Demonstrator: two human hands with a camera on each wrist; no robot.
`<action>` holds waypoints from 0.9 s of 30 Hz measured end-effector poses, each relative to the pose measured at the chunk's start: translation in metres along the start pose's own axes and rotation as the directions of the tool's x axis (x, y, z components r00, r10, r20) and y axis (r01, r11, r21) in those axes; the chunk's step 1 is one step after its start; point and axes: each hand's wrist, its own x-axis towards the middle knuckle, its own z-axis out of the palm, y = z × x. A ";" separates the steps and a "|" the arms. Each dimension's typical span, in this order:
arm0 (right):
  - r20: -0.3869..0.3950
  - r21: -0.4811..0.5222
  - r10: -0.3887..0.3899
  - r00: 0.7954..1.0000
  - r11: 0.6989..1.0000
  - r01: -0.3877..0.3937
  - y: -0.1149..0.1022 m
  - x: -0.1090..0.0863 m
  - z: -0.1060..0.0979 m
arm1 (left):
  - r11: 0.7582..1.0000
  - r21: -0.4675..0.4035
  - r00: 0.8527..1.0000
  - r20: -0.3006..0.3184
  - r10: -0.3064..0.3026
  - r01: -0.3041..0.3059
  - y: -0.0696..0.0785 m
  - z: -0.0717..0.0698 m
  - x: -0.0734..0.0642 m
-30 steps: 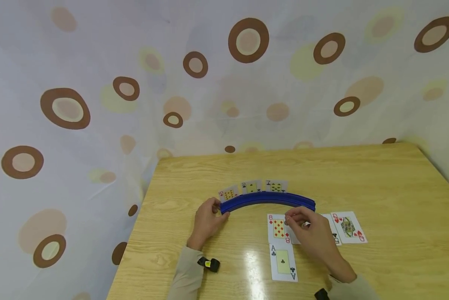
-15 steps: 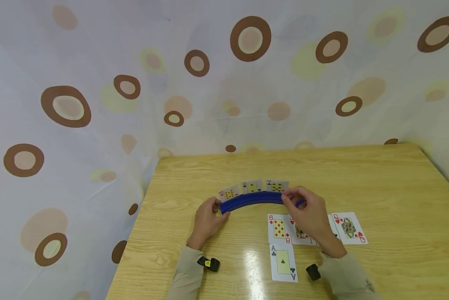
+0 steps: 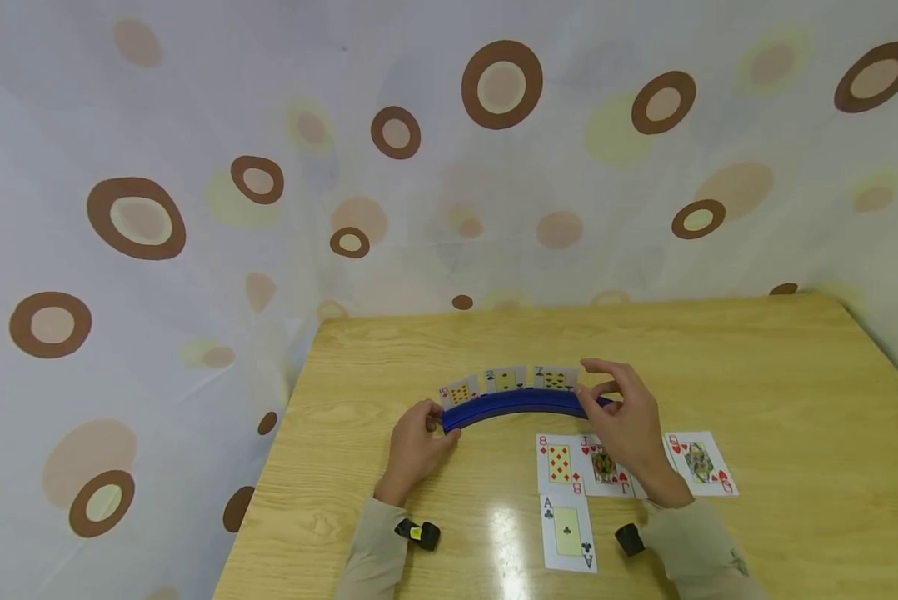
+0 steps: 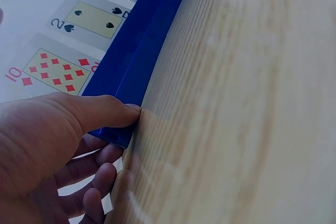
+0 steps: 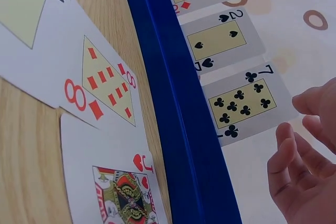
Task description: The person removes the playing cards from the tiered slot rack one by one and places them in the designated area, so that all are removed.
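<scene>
My left hand [image 3: 415, 446] pinches the left end of a curved blue card holder [image 3: 512, 406], thumb on its near side. Three playing cards stand in the holder: the ten of diamonds [image 4: 58, 72], the two of spades [image 5: 218, 40] and the seven of clubs [image 5: 242, 103]. Beside the seven's outer edge is my right hand [image 3: 629, 425], thumb and forefinger spread apart with nothing between them. It covers part of the holder's right end in the head view. Face up in front of the holder lie the eight of diamonds [image 3: 559, 462] and jack of hearts [image 3: 605, 462].
Right of the jack, a card is mostly hidden under my right wrist, then comes the queen of hearts [image 3: 698, 462]. The ace of clubs [image 3: 567, 532] lies below the eight. A patterned cloth [image 3: 419, 183] hangs behind the wooden table [image 3: 809, 400].
My right hand has moved from over the table cards up to the holder beside the seven of clubs, and its thumb and forefinger have parted. The left hand keeps its grip.
</scene>
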 end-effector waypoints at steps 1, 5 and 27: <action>-0.002 0.002 -0.001 1.000 1.000 0.001 0.001 0.001 0.001 | 1.000 0.002 1.000 -0.006 0.006 -0.006 0.000 0.000 0.000; -0.004 0.000 0.000 1.000 1.000 0.000 0.004 0.008 0.004 | 1.000 0.003 1.000 -0.017 0.016 -0.016 -0.001 0.000 0.002; 0.000 -0.068 0.111 0.994 0.992 -0.110 0.015 0.012 0.014 | 1.000 0.000 1.000 -0.004 -0.004 0.004 -0.001 0.001 0.001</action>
